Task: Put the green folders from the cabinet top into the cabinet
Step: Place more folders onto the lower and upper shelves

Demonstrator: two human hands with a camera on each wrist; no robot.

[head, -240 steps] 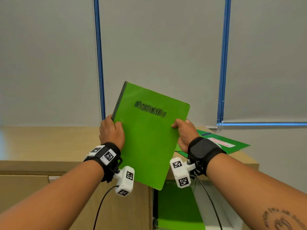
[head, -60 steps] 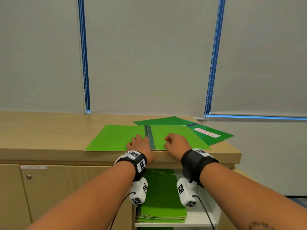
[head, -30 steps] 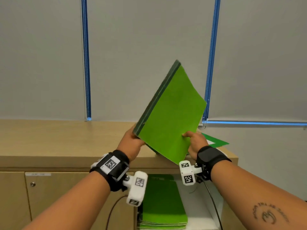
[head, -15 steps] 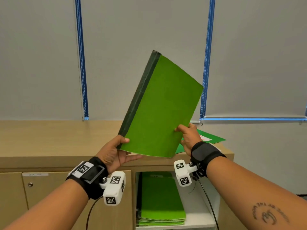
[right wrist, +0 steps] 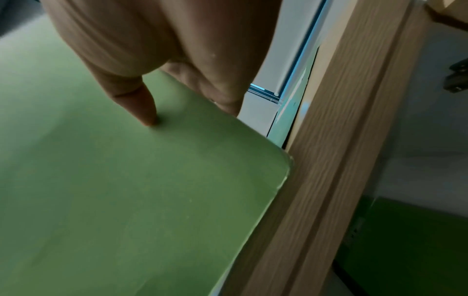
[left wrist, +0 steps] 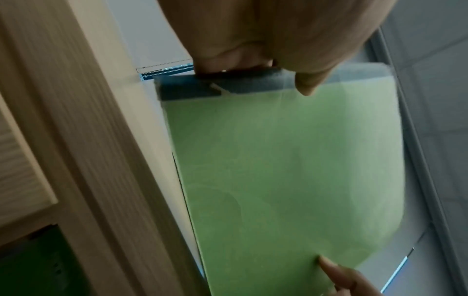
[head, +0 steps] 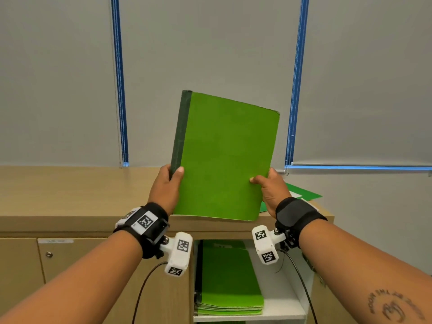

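Observation:
A closed green folder (head: 224,157) with a dark spine is held nearly upright above the front edge of the wooden cabinet top (head: 70,195). My left hand (head: 167,185) grips its spine edge near the bottom, thumb on the front cover. My right hand (head: 268,187) pinches the opposite edge, thumb on the cover. The left wrist view shows the folder (left wrist: 291,170) with my thumb over the spine; the right wrist view shows the folder (right wrist: 126,190) under my thumb. Another green folder (head: 301,195) lies on the cabinet top behind my right hand. A stack of green folders (head: 229,279) lies in the open compartment.
A closed cabinet door (head: 93,277) with a small knob (head: 48,254) stands left of the open compartment's white shelf (head: 280,309). Grey roller blinds with blue bead chains (head: 119,90) hang behind the cabinet.
The folder, lying open on the cabinet top two seconds ago, was closed and lifted. Over the last half second it turned more upright and my left hand shifted onto the spine.

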